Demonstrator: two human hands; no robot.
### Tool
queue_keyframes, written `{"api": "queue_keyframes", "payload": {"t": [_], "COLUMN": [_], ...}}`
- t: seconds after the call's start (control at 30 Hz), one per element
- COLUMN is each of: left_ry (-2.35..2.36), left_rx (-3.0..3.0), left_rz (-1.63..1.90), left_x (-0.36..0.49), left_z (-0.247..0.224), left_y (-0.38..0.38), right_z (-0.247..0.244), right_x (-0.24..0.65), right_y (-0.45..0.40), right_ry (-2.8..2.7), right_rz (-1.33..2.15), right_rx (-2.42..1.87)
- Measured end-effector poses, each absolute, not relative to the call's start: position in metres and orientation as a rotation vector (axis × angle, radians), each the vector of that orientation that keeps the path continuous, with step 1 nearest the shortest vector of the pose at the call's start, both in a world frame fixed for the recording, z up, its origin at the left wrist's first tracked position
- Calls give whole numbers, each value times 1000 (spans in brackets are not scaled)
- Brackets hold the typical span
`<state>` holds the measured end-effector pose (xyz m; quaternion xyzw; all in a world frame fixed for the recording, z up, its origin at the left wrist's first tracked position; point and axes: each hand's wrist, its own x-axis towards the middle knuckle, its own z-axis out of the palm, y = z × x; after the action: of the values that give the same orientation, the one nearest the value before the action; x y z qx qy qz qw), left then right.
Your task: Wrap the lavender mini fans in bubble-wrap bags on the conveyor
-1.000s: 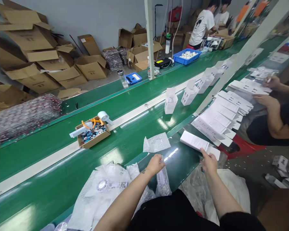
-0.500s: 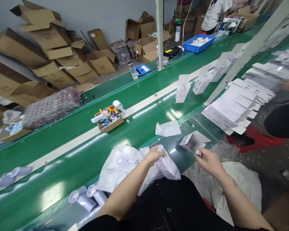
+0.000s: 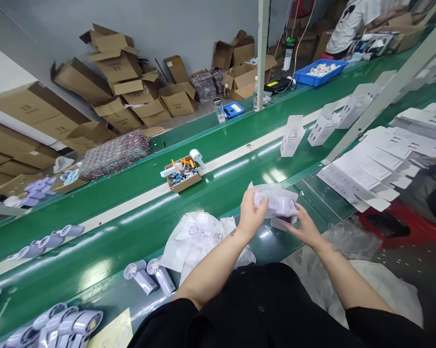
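My left hand [image 3: 252, 215] is closed on a lavender handheld fan in a clear bubble bag [image 3: 280, 205], held above a small white box [image 3: 277, 223]. The wrapped fan hides most of the box. My right hand [image 3: 307, 228] grips the right side of the box, its upper fingers close to the bag's end. Left of my hands, a pile of white bubble bags [image 3: 189, 241] lies on the bench, another lavender fan showing through. Two unwrapped lavender fans [image 3: 143, 280] lie beside the pile.
Several lavender fans [image 3: 71, 321] lie at lower left. A carton of small parts [image 3: 185, 182] sits on the green conveyor [image 3: 131, 222], with white boxes [image 3: 292, 137] farther along. Flat white cartons [image 3: 370, 159] are stacked right, near a metal post [image 3: 363, 121]. A co-worker [image 3: 348, 29] is at far right.
My left hand has lifted the bagged fan from the bag pile and carried it right, over the white box. My right hand stays at the box. The view has swung left.
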<state>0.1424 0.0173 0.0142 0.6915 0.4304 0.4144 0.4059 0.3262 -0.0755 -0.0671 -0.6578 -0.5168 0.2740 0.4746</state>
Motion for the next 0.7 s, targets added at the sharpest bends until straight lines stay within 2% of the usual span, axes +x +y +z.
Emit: {"api": "queue_keyframes", "payload": {"t": [0.07, 0.13, 0.27, 0.5, 0.63, 0.7], "left_ry": [1074, 995, 981, 746, 691, 824], "left_rx": [2163, 2472, 2651, 2820, 2725, 2551], "left_rz": [952, 691, 231, 140, 272, 399], "left_x": [151, 161, 177, 170, 167, 157], "left_z": [17, 21, 20, -6, -6, -7], "left_y": [8, -1, -13, -28, -9, 11], "right_z": [-77, -87, -104, -116, -88, -65], "right_x": [324, 322, 320, 346, 359, 370], "right_y": [-78, -81, -87, -91, -80, -65], "right_ry": [-1416, -1477, -1453, -1501, -1525, -1506], "right_rz": [571, 534, 545, 672, 751, 730], "right_rx": [-1597, -1599, -1588, -1501, -1581, -1642]}}
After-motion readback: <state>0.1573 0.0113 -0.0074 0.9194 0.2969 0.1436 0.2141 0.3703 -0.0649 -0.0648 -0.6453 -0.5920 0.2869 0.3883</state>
